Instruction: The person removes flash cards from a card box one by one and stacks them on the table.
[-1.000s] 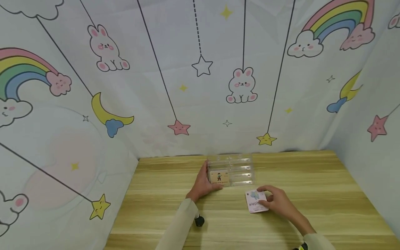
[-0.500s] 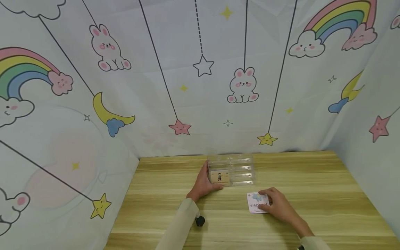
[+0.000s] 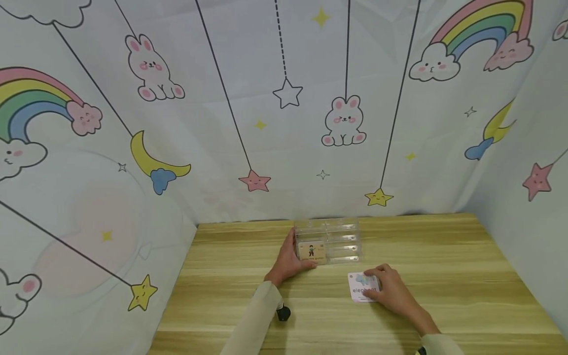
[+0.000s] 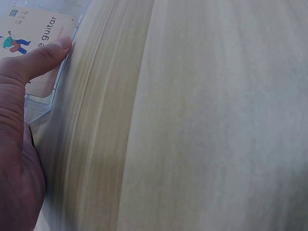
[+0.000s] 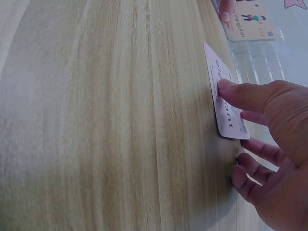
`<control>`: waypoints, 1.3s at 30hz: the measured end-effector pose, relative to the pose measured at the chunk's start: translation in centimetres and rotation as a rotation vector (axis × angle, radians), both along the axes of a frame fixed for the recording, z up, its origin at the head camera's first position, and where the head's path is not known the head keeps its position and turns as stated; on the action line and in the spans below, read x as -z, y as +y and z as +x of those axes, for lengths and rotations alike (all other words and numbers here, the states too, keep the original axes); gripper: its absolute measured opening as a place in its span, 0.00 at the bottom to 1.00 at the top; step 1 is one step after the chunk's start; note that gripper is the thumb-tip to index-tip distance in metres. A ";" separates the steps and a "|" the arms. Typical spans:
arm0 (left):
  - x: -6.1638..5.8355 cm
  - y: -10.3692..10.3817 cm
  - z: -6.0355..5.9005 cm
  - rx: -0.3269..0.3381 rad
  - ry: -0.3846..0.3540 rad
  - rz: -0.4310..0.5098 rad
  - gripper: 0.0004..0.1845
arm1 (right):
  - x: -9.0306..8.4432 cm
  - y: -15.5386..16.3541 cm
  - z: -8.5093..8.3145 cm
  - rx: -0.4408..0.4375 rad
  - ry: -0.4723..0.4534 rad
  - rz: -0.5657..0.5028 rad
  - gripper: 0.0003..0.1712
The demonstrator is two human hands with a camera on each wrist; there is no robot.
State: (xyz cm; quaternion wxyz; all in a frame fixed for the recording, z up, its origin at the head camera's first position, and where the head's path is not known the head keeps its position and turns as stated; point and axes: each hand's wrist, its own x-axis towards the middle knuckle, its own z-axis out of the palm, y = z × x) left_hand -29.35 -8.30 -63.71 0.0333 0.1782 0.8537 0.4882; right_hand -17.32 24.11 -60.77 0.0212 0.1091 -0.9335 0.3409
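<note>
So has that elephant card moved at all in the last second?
Yes. The elephant card under the right hand has slid slightly left, judged against the clear box, which stays put.

White elephant card flat on wood, just before clear card box

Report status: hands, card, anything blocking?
Left hand holds clear plastic card box. Right hand presses white elephant card flat on wooden table. Nothing blocking.

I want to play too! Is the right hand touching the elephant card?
Touching. In the right wrist view the right hand presses its thumb onto the elephant card, flat on the table.
</note>
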 end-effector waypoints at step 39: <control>0.6 -0.2 -0.1 0.024 0.005 0.026 0.72 | -1.8 -4.3 -4.0 -0.165 0.059 -0.162 0.28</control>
